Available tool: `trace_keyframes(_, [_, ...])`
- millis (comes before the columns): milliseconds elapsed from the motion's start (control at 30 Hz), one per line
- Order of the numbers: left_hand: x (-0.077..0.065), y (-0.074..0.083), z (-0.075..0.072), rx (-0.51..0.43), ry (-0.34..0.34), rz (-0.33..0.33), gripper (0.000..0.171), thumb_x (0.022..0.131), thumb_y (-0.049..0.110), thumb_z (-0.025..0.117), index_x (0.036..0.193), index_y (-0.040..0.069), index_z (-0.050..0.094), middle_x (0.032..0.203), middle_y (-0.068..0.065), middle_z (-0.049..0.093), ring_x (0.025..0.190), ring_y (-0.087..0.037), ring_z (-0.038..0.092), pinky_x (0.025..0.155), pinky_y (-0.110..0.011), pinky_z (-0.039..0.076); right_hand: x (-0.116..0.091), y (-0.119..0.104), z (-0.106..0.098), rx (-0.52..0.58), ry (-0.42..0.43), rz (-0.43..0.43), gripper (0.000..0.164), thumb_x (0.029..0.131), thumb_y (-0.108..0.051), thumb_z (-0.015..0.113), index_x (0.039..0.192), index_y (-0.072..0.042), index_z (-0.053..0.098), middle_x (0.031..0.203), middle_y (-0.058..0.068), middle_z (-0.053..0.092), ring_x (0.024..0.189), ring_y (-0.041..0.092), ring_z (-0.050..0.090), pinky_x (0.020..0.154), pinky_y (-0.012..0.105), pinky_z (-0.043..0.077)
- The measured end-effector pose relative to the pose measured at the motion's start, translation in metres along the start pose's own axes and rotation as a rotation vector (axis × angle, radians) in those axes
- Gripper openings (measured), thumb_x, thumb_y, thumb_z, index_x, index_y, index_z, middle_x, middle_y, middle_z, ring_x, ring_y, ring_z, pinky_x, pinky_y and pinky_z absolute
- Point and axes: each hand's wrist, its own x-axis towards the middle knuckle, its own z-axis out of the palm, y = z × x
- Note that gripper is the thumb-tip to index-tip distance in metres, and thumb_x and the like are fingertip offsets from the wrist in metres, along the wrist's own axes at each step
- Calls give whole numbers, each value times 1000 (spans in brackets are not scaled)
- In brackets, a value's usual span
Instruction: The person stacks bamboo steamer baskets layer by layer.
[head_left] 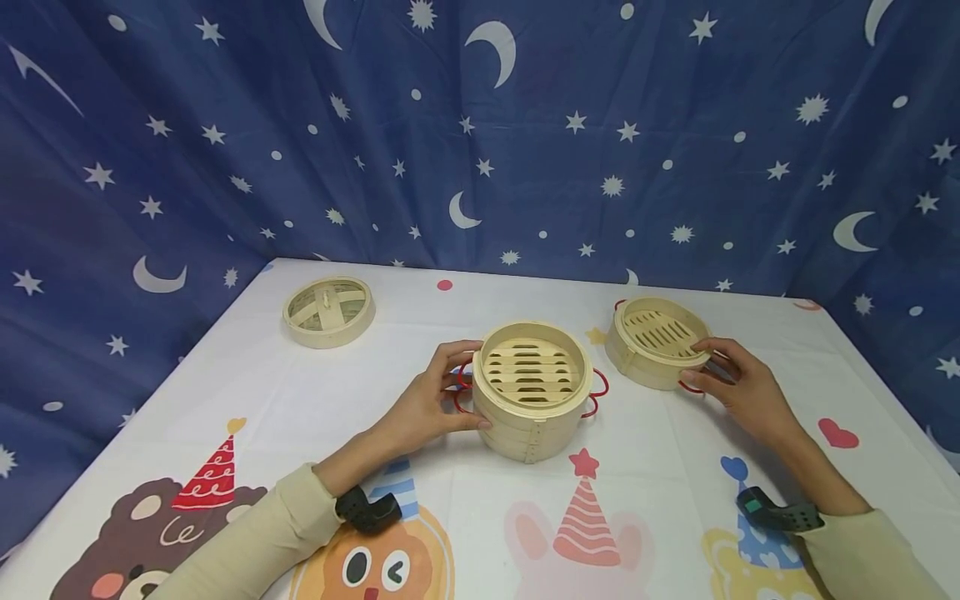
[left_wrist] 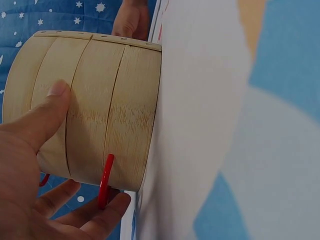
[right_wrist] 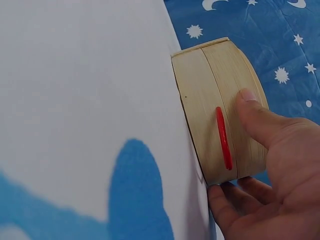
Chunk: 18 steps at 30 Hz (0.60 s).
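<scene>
Two bamboo steamer baskets (head_left: 517, 429) stand stacked near the middle of the table, slatted floor showing in the upper one, red loop handles at both sides. My left hand (head_left: 427, 408) grips the stack at its left side, thumb on the front wall and fingers round the back. In the left wrist view, the thumb presses the bamboo wall (left_wrist: 95, 120) and fingers lie by a red handle (left_wrist: 106, 182). Farther right, a single steamer basket (head_left: 652, 371) is held at its right side by my right hand (head_left: 750, 400). The right wrist view shows its red handle (right_wrist: 224, 140) below the thumb.
A round bamboo lid (head_left: 330, 337) with a crossed strap handle lies at the back left. The white tablecloth (head_left: 405, 312) has printed cartoon animals along the front. A blue curtain (head_left: 525, 192) with moons and stars hangs behind the table and along its sides.
</scene>
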Motion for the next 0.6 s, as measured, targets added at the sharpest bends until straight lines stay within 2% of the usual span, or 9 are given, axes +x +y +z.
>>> trace_keyframes(133, [0, 1, 0, -3, 0, 6, 88, 73, -5, 80, 142, 8, 27, 141, -18, 41, 110, -32, 57, 85, -56, 48, 0, -1, 0, 10, 3, -3, 53, 89, -31, 69, 130, -7, 45, 143, 24, 37, 125, 50, 39, 86, 22, 46])
trace_keyframes(300, [0, 1, 0, -9, -1, 12, 88, 73, -6, 80, 142, 7, 27, 140, -19, 41, 109, -33, 58, 85, -56, 48, 0, -1, 0, 13, 11, 10, 52, 88, -31, 70, 127, -6, 46, 141, 27, 38, 123, 52, 41, 77, 9, 46])
trace_keyframes(400, [0, 1, 0, -5, -1, 9, 88, 73, -6, 80, 142, 8, 27, 140, -19, 41, 109, -33, 58, 85, -56, 49, 0, -3, 0, 0, 18, 27, 52, 87, -32, 71, 125, -7, 47, 140, 26, 39, 122, 51, 43, 73, 5, 45])
trace_keyframes(500, [0, 1, 0, -4, -1, 3, 88, 73, -6, 80, 142, 8, 27, 141, -19, 40, 109, -33, 57, 85, -55, 49, 0, -4, 0, -13, 20, 44, 52, 87, -35, 71, 125, -8, 47, 140, 27, 40, 121, 52, 44, 74, 9, 47])
trace_keyframes(600, [0, 2, 0, -2, 0, -4, 88, 73, -5, 80, 142, 9, 27, 141, -18, 40, 110, -33, 57, 85, -55, 49, 0, -5, 0, -27, 22, 55, 52, 87, -36, 71, 124, -8, 47, 140, 28, 40, 120, 52, 44, 78, 21, 51])
